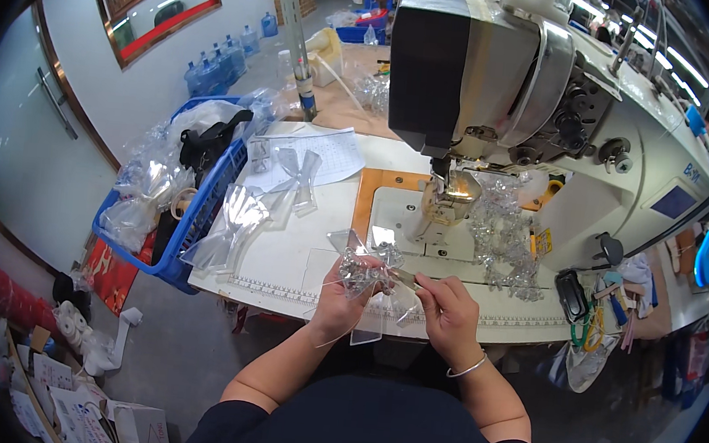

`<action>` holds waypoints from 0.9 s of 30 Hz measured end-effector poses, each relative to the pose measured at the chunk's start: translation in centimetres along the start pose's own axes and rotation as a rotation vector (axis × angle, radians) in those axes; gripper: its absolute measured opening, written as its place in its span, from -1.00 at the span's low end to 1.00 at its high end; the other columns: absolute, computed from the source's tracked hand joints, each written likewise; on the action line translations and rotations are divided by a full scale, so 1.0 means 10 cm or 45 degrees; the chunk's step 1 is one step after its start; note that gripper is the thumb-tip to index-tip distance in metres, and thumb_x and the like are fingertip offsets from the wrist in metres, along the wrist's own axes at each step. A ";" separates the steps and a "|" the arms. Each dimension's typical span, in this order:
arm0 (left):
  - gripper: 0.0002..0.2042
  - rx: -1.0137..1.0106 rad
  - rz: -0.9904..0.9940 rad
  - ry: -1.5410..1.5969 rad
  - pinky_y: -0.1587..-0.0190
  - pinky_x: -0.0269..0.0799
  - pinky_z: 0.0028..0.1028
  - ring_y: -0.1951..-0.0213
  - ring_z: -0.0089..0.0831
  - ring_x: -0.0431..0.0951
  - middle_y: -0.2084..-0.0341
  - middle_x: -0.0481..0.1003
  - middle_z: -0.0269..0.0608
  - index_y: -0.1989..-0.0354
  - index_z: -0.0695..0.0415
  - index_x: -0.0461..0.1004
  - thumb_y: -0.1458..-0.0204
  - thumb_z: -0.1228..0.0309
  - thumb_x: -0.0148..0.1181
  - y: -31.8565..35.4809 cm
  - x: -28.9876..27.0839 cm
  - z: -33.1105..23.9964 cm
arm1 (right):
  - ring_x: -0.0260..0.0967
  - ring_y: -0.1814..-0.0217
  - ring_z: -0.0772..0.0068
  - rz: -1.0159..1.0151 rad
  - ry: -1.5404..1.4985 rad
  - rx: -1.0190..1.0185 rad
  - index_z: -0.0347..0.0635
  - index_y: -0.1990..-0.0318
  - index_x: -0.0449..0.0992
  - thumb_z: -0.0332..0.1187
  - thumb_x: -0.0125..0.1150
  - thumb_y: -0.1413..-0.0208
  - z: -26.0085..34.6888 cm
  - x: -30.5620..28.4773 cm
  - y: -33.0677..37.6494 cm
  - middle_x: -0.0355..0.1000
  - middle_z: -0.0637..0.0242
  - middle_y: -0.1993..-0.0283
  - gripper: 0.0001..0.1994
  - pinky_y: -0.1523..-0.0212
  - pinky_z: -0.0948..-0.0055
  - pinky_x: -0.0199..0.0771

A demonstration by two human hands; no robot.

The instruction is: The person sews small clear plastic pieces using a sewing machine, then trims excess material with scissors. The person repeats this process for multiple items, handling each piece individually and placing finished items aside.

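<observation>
My left hand (pixel 336 311) is closed around a clear plastic bow with a crumpled silver, shiny middle (pixel 360 274). It is held just above the front edge of the white sewing table (pixel 273 286). Pinched in my right hand (pixel 450 313) is a small slim metal tool (pixel 405 279), its tip against the silver part; its exact kind is too small to tell. On the table to the left lie clear plastic bows (pixel 241 218) without silver. A heap of silver trim (pixel 504 243) spreads to the right of the presser foot.
A large sewing machine (pixel 485 73) stands over the table. At the left is a blue basket (pixel 215 201) filled with plastic pieces. Behind the bows lies a paper sheet (pixel 335 156). Scissors and tools (pixel 609 299) hang at the right edge; a metal pole (pixel 298 48) rises behind.
</observation>
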State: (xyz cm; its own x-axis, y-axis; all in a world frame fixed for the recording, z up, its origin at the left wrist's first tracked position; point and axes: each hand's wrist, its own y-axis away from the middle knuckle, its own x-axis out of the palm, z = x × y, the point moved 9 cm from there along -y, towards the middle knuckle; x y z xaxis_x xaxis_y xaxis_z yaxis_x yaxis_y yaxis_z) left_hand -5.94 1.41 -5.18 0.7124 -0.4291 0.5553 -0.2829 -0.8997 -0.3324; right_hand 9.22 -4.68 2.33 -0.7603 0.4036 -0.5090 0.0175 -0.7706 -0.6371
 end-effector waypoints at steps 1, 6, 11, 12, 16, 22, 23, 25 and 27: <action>-0.79 -0.001 0.002 0.008 0.02 0.47 -0.31 0.12 -0.33 0.51 0.12 0.40 -0.10 0.07 0.20 0.27 -0.14 0.60 0.05 0.01 -0.01 0.02 | 0.32 0.59 0.38 -0.006 0.005 0.002 -0.11 0.12 0.56 -0.37 0.26 -0.05 0.00 -0.01 0.00 0.35 0.31 0.47 -0.78 0.57 0.44 0.32; -0.79 -0.041 0.013 0.034 0.01 0.47 -0.30 0.12 -0.32 0.51 0.08 0.38 -0.09 0.08 0.19 0.27 -0.12 0.62 0.06 0.00 0.03 0.07 | 0.32 0.55 0.38 0.012 -0.024 0.022 -0.19 0.13 0.56 -0.43 0.25 -0.05 0.01 0.01 0.00 0.36 0.27 0.47 -0.79 0.54 0.48 0.31; -0.76 -0.088 0.026 0.118 -0.03 0.43 -0.21 0.10 -0.31 0.49 0.06 0.35 -0.23 0.08 0.09 0.28 -0.10 0.50 0.14 0.01 0.10 0.10 | 0.30 0.60 0.43 -0.059 -0.095 -0.025 -0.18 0.14 0.56 -0.42 0.25 -0.06 -0.01 0.00 -0.01 0.37 0.29 0.48 -0.80 0.58 0.50 0.30; -0.74 -0.112 0.023 0.125 -0.04 0.43 -0.19 0.10 -0.31 0.49 0.08 0.36 -0.23 0.06 0.09 0.28 -0.10 0.50 0.15 0.02 0.12 0.09 | 0.28 0.60 0.45 -0.112 -0.166 -0.031 -0.19 0.14 0.56 -0.42 0.24 -0.07 -0.06 -0.01 0.00 0.36 0.28 0.48 -0.80 0.57 0.52 0.28; -0.68 -0.065 -0.044 0.227 -0.04 0.43 -0.21 0.08 -0.32 0.48 0.12 0.40 -0.24 0.00 0.11 0.28 -0.08 0.51 0.17 -0.01 0.14 0.04 | 0.10 0.65 0.59 -0.163 -0.650 0.278 -0.26 0.10 0.52 -0.36 0.09 -0.20 -0.38 0.05 0.04 0.33 0.33 0.48 -0.79 0.60 0.64 0.12; -0.63 -0.123 -0.276 -0.211 0.02 0.40 -0.44 0.12 -0.46 0.47 0.17 0.45 -0.28 0.04 0.21 0.36 0.06 0.68 0.20 -0.07 -0.25 0.00 | -0.14 0.70 0.74 0.238 -2.189 1.383 -0.25 0.03 0.34 -0.09 -0.27 -0.35 -0.62 0.53 0.31 0.21 0.43 0.50 -0.60 0.66 0.68 -0.11; -0.65 -0.065 -0.316 -0.260 0.02 0.40 -0.45 0.13 -0.46 0.47 0.19 0.46 -0.27 0.05 0.22 0.37 0.06 0.67 0.20 -0.09 -0.30 -0.07 | -0.13 0.69 0.73 0.258 -2.252 1.374 -0.25 0.03 0.35 -0.10 -0.27 -0.35 -0.61 0.52 0.32 0.22 0.43 0.49 -0.60 0.66 0.68 -0.10; -0.70 -0.080 -0.365 -0.260 0.09 0.41 -0.50 0.18 -0.50 0.48 0.26 0.47 -0.27 0.08 0.24 0.39 0.03 0.65 0.19 -0.12 -0.33 -0.23 | -0.10 0.68 0.72 0.322 -2.388 1.358 -0.25 0.02 0.37 -0.11 -0.26 -0.35 -0.55 0.57 0.32 0.23 0.43 0.49 -0.61 0.64 0.69 -0.08; -0.74 -0.095 -0.413 -0.188 0.15 0.43 -0.54 0.24 -0.54 0.48 0.30 0.47 -0.28 0.09 0.24 0.39 -0.02 0.61 0.17 -0.14 -0.38 -0.22 | -0.06 0.65 0.71 0.166 -1.869 1.200 -0.26 0.03 0.40 -0.14 -0.24 -0.35 -0.61 0.44 0.27 0.26 0.44 0.47 -0.62 0.62 0.70 -0.06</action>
State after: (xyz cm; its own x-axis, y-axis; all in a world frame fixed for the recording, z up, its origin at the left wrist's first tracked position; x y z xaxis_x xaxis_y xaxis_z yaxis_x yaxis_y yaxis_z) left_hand -9.71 4.12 -5.16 0.8561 -0.1094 0.5051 -0.0693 -0.9928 -0.0976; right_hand 9.86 -1.98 -5.17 -0.7000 -0.0110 0.7140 0.1757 -0.9718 0.1572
